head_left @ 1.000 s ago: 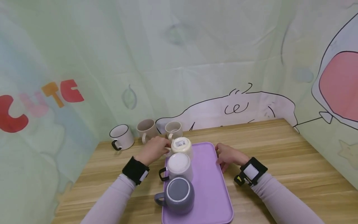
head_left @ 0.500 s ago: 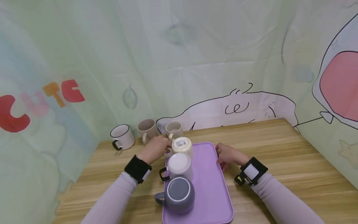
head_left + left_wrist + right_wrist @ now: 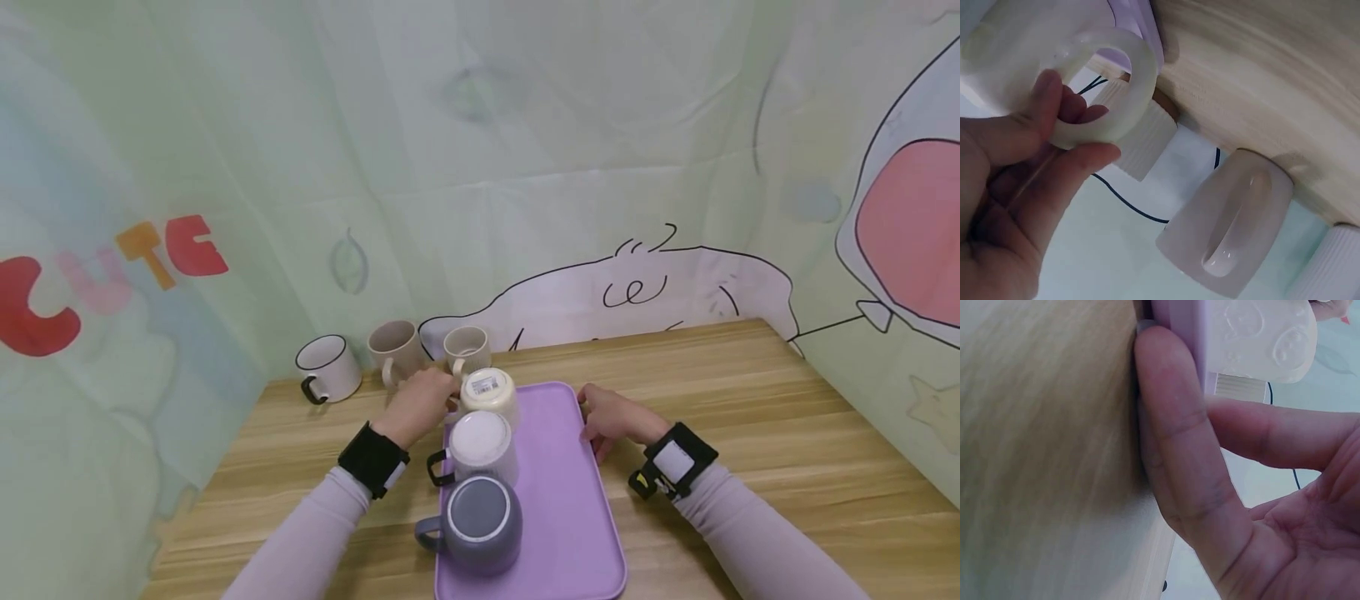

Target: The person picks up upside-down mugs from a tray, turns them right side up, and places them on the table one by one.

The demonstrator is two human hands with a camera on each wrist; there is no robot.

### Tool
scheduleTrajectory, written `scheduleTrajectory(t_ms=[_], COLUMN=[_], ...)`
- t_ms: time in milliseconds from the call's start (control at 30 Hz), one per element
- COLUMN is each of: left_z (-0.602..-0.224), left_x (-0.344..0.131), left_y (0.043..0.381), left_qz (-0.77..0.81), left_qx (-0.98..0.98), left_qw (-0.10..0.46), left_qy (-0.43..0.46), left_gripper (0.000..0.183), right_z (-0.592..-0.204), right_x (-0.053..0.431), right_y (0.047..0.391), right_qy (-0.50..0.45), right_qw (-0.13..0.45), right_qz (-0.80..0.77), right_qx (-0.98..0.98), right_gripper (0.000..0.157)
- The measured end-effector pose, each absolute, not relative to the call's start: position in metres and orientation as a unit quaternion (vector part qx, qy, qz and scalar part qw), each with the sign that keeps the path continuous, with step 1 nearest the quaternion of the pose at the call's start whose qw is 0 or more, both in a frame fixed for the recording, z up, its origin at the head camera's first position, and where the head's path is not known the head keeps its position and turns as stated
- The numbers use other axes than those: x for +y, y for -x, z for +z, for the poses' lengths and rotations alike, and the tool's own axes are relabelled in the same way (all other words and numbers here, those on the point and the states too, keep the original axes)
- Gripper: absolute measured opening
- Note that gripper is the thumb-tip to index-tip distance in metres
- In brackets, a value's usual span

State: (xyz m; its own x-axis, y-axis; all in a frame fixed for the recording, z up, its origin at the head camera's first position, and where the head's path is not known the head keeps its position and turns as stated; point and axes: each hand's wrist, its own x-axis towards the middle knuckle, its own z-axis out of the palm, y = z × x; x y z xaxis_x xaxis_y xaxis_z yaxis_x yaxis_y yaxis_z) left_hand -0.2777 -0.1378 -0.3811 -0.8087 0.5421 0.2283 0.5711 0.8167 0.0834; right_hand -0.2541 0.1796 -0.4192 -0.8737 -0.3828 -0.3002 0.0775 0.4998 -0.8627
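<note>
On a purple tray point(image 3: 558, 500), a cream mug point(image 3: 487, 396) stands upside down at the far end, a label on its base. My left hand point(image 3: 420, 404) pinches its ring-shaped handle point(image 3: 1138, 81) between thumb and fingers. Nearer on the tray stand two more upturned mugs, a white mug point(image 3: 480, 442) with a black handle and a grey mug point(image 3: 480, 525). My right hand point(image 3: 618, 417) grips the tray's right edge toward the far corner. In the right wrist view its fingers point(image 3: 1179, 425) lie low along the rim, close to the tabletop.
Behind my left hand, a white mug with black rim point(image 3: 330, 371), a taupe mug point(image 3: 397, 346) and a small ribbed beige mug point(image 3: 467, 348) stand upright along the wall. A printed cloth point(image 3: 465, 208) hangs behind the wooden table point(image 3: 750, 400).
My left wrist has shifted slightly right and down, its fingers still at the cream mug's handle. The right hand, tray and mugs look unchanged.
</note>
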Motion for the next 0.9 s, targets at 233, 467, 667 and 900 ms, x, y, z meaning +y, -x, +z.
scheduleTrajectory(t_ms=[233,467,667,900], left_z=[-0.387,-0.39,-0.391,-0.389], left_x=[-0.14,-0.147,-0.152,-0.158], left_y=[0.279,0.281,0.282,0.28], left_qz=[-0.091,-0.117,-0.155,-0.206], left_qx=[-0.949,-0.933,-0.925,-0.923], left_qw=[0.112,0.161,0.179,0.198], left_qy=[0.282,0.299,0.296,0.26], left_gripper=[0.019,0.029,0.021,0.005], right_z=[-0.421,-0.421,-0.421,-0.422], right_x=[0.18,0.18,0.181,0.18], right_y=[0.255,0.255,0.255,0.256], right_qy=[0.091,0.088,0.091,0.089], right_qw=[0.232,0.228,0.226,0.229], right_qz=[-0.484,-0.488,-0.492,-0.49], right_qx=[0.839,0.838,0.836,0.836], right_gripper=[0.054,0.053,0.053,0.054])
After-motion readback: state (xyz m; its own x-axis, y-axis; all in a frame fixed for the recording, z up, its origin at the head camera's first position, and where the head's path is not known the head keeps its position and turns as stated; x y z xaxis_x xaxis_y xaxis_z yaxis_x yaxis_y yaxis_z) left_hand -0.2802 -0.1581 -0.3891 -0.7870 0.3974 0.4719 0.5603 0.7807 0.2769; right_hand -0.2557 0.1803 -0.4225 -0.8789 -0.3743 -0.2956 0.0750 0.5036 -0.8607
